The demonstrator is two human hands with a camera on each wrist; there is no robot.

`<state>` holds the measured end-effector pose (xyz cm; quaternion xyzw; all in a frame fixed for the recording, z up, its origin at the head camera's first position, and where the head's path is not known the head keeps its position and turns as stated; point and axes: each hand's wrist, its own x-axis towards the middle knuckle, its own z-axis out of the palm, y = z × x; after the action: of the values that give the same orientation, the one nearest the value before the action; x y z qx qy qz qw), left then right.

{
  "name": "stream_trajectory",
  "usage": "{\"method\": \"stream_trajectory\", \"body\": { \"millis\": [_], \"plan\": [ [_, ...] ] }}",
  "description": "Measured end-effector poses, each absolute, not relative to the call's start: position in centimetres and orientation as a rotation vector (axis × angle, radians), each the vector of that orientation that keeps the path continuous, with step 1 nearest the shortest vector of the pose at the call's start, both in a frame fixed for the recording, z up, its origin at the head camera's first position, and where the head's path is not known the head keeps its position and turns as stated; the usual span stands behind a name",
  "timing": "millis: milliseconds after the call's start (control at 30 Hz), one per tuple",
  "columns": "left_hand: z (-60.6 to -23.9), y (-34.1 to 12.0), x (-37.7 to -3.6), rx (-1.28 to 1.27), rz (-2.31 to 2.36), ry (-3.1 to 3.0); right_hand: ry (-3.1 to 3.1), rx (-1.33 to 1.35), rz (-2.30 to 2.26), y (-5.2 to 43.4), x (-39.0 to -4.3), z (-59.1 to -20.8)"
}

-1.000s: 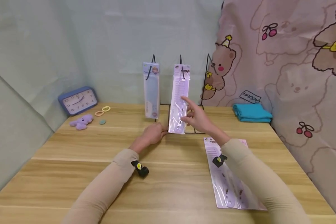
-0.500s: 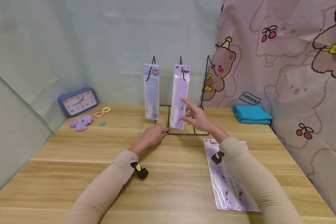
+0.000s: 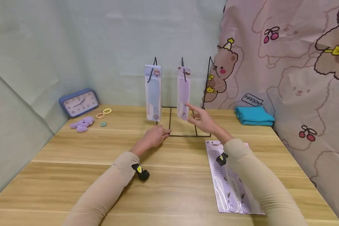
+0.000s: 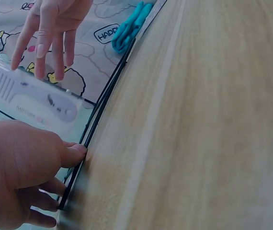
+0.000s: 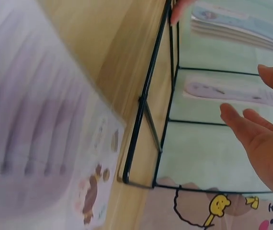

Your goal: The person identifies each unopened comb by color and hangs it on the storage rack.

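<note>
A black wire rack [image 3: 187, 136] stands on the table with hooks along its top. My left hand [image 3: 155, 135] pinches its front base bar, thumb over the wire in the left wrist view. From the middle hook hangs a purple comb in a clear packet [image 3: 183, 94]. My right hand [image 3: 204, 121] is beside its lower end, fingers spread and nothing held; the index fingertip overlaps the packet's edge in the head view. A blue packet [image 3: 153, 94] hangs on the left hook, and the right wrist view shows several packets [image 5: 237, 28] stacked there. The right hook is bare.
More packaged purple combs [image 3: 220, 185] lie at the table's right front, partly under the right forearm. A folded teal cloth [image 3: 254, 115] is at the back right. Back left are a blue clock [image 3: 79, 102], a purple plush toy [image 3: 83, 124], two rings [image 3: 100, 115] and a small green disc [image 3: 103, 124].
The hanging comb packet has swung back, its lower end now higher and farther from me. My right hand has shifted slightly right and down. The left hand stays on the rack.
</note>
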<state>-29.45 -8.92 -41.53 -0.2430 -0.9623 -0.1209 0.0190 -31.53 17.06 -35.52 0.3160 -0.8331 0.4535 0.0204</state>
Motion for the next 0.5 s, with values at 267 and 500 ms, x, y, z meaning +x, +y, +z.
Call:
{"method": "stream_trajectory", "body": {
  "millis": [267,500],
  "plan": [
    [-42.0,-9.1,-29.6,-0.741,-0.367,-2.982,-2.582,0.905,1.401,19.2,-31.3,-34.5],
    [-42.0,-9.0,-29.7,-0.745,-0.35,-2.981,-2.799,0.834,1.253,21.1,-29.5,-33.3]
  ]
}}
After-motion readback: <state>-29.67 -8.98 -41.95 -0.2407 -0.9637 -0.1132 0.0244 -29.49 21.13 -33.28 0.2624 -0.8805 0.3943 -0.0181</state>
